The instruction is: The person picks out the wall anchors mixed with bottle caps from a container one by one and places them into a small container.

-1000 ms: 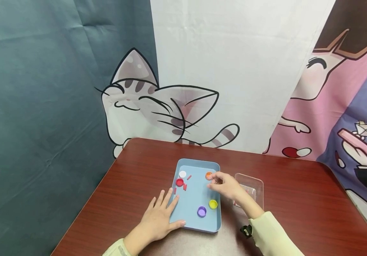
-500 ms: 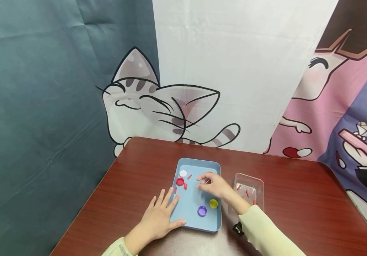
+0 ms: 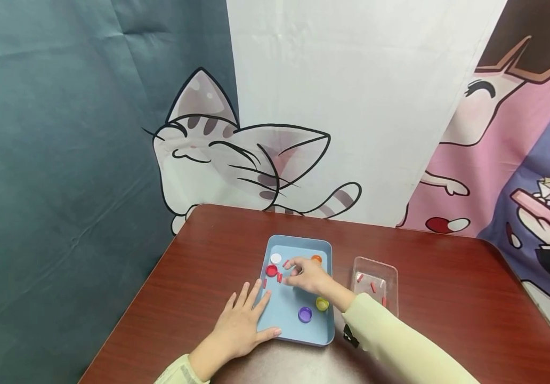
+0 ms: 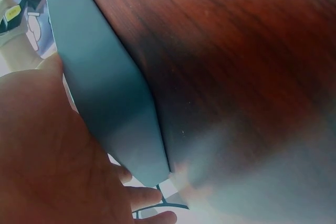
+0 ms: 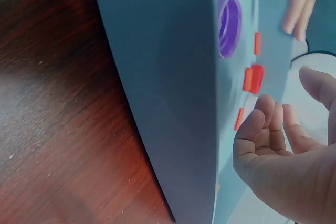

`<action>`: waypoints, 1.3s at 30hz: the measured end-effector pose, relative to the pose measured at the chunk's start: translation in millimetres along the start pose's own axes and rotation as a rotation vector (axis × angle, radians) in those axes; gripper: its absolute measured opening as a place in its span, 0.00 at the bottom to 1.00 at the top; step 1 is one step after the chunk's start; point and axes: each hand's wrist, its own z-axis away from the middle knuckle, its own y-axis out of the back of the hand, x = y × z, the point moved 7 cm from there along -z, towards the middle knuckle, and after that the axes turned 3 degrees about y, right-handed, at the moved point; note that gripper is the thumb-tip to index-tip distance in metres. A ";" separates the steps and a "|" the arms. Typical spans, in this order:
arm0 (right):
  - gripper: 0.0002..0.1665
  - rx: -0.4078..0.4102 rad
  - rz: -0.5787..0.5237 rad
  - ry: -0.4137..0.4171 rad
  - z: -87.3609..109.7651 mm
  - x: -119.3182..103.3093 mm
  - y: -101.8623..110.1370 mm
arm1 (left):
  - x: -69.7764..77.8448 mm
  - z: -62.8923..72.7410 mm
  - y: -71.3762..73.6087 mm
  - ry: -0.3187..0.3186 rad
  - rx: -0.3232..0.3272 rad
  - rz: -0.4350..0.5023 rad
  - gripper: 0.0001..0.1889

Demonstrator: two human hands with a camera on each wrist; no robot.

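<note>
A light blue tray [image 3: 294, 333] holds white [image 3: 276, 258], red [image 3: 272, 271], orange [image 3: 316, 259], yellow [image 3: 322, 304] and purple [image 3: 305, 314] bottle caps. Several short red sticks [image 3: 280, 278] lie around the red cap. My left hand [image 3: 239, 328] rests on the tray's near left rim, fingers spread; the left wrist view shows its palm [image 4: 52, 145] against the outer wall. Over the tray, my right hand [image 3: 307, 274] hovers at the sticks, thumb apart from bent fingers. In the right wrist view, nothing shows between the fingers and thumb of that hand [image 5: 289, 150].
To the right of the tray stands a clear plastic box [image 3: 375, 264] with several red sticks inside. Both sit on a dark red-brown wooden table [image 3: 452, 298]. A printed curtain [image 3: 375, 106] hangs behind the table.
My right hand has moved left across the tray, from beside the orange cap to the red sticks. The orange cap and the box's sticks show more fully. My left hand has stayed put.
</note>
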 end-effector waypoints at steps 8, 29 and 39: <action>0.21 -0.049 0.067 -0.042 -6.5 4.3 -13.8 | 0.1 -0.6 -7.3 0.000 -0.009 -0.011 0.46; 0.21 -0.036 0.207 -0.074 -22.9 10.7 -24.3 | 1.6 -0.6 -2.6 -0.015 0.017 -0.021 0.46; 0.20 -0.028 0.281 -0.040 -30.6 7.6 -28.4 | 0.0 -1.2 2.2 -0.003 0.002 -0.022 0.46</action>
